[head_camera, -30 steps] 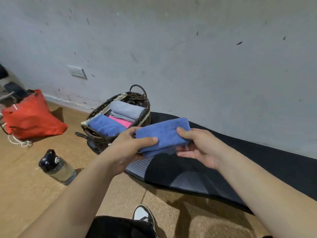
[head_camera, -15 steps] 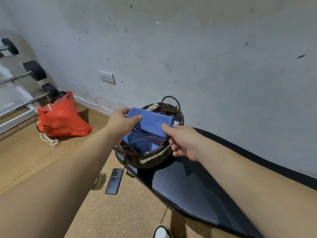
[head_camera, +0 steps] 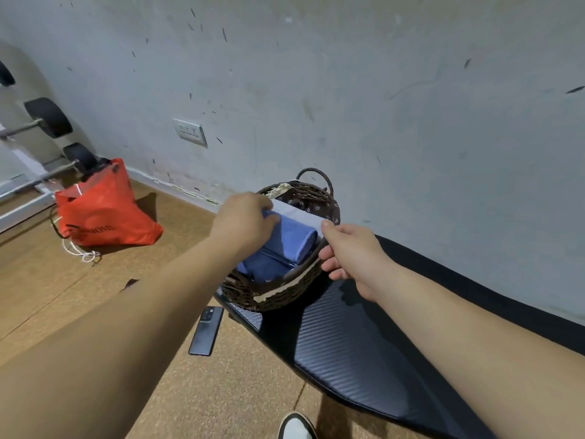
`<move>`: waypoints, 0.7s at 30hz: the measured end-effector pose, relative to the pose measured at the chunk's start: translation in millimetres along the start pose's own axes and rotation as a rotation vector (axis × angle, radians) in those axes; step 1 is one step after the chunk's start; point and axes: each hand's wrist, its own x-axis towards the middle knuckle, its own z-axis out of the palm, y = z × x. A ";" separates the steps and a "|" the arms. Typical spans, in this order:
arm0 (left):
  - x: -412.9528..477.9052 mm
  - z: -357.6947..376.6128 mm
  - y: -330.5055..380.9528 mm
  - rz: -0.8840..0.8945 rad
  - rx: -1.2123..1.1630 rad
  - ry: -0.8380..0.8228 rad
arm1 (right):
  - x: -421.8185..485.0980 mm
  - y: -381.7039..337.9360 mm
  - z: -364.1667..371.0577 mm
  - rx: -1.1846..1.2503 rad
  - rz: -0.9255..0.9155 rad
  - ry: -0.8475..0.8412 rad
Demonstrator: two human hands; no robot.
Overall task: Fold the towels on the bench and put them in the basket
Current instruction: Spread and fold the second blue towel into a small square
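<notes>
Placing step: the left hand (head_camera: 245,221) pinches the folded blue towel (head_camera: 286,240) inside the basket (head_camera: 285,294) on the bench (head_camera: 364,350). The right hand (head_camera: 351,255) curls loosely at the rim, holding nothing I can confirm. Next, release and withdraw both.

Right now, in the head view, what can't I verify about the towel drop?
- Left hand grip on the blue towel: fingertips hidden behind the towel.
- Lower towels: covered by the blue one and the basket wall.
- Right hand: whether it touches the rim is unclear.
- Bench: far end cut off by the frame edge.
</notes>
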 end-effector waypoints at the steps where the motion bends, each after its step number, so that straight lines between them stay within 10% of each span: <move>1: -3.6 2.7 8.1 -0.018 0.008 -0.047 | -2.8 -1.3 -0.9 -0.002 0.000 0.004; 6: -8.8 15.1 17.9 -0.069 0.249 -0.228 | -9.5 -2.0 -6.5 -0.010 0.000 -0.002; 13: -10.9 21.5 8.2 -0.168 -0.013 -0.272 | -10.6 -3.6 -6.0 -0.018 0.030 -0.050; 21: -32.8 13.9 18.7 -0.103 -0.100 -0.033 | -34.6 -7.9 -25.5 -0.058 -0.022 -0.094</move>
